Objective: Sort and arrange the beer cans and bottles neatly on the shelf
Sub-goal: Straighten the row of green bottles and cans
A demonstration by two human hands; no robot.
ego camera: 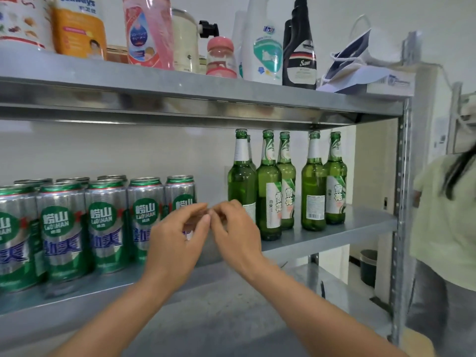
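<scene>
L hand & R hand hovered fingertips together, fingers curled, couldn't tell if holding anything. On shelf: upright cans left, nearer L; upright bottles right, nearer R.

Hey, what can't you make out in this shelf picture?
All in the head view:
- Whether the left hand and right hand pinch anything: their fingertips are motion-blurred.
- Rightmost can: its lower part is hidden by the left hand.
- Leftmost can: cut off by the left edge.
- Back bottle: only a sliver of it shows behind the front bottle.
</scene>
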